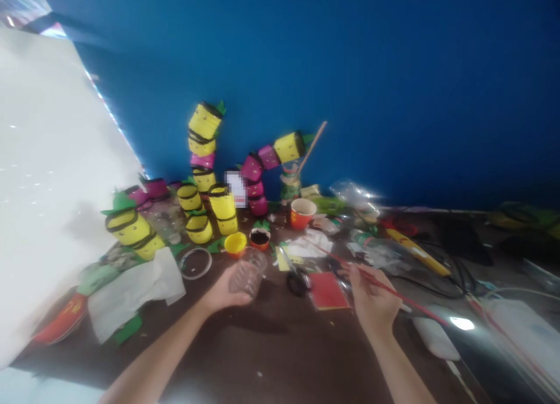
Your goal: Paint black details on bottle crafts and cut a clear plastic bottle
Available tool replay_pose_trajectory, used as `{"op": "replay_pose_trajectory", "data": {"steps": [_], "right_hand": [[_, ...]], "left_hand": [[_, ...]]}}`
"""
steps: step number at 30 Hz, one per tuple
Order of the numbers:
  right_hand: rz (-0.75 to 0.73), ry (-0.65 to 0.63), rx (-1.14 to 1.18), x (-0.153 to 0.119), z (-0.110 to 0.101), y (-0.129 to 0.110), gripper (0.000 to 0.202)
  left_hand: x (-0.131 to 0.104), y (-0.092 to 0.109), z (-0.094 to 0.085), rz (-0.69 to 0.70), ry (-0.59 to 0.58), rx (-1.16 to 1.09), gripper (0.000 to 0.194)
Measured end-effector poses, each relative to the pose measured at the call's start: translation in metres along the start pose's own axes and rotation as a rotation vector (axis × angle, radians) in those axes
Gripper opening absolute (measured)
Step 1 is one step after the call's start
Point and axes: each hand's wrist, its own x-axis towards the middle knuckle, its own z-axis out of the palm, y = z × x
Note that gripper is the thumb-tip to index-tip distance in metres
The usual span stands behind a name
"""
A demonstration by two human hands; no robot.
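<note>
My left hand (225, 290) is wrapped round a clear plastic cup (247, 275), which lies tilted over the brown table (280, 345). Just behind it stand a cup of yellow paint (235, 244) and a cup with dark contents (259, 238). My right hand (374, 296) holds a thin red paintbrush (411, 303) between its fingers, the tip pointing left towards a crumpled white tissue (312, 243). Between my hands lie black-handled scissors (296, 282) and a red paper square (329, 291).
Yellow and magenta painted cups (223, 208) stand stacked at the back against a blue wall (350, 89). A red paper cup (301, 215) is behind the tissue. On the right lie a yellow tool (417, 252), dark cables and a white object (436, 338).
</note>
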Motion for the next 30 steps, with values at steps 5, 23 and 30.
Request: {"op": "replay_pose_trajectory", "data": {"steps": [5, 23, 30], "right_hand": [[0.007, -0.069, -0.014, 0.001, 0.0, 0.012, 0.023], [-0.092, -0.161, -0.038, 0.004, 0.002, -0.014, 0.021], [-0.054, -0.395, -0.176, 0.018, 0.033, -0.065, 0.015]], "left_hand": [[0.005, -0.005, -0.005, 0.039, -0.014, -0.003, 0.069], [0.015, -0.003, -0.006, 0.136, 0.022, -0.106, 0.066], [0.016, -0.004, 0.002, 0.336, 0.389, -0.152, 0.063]]}}
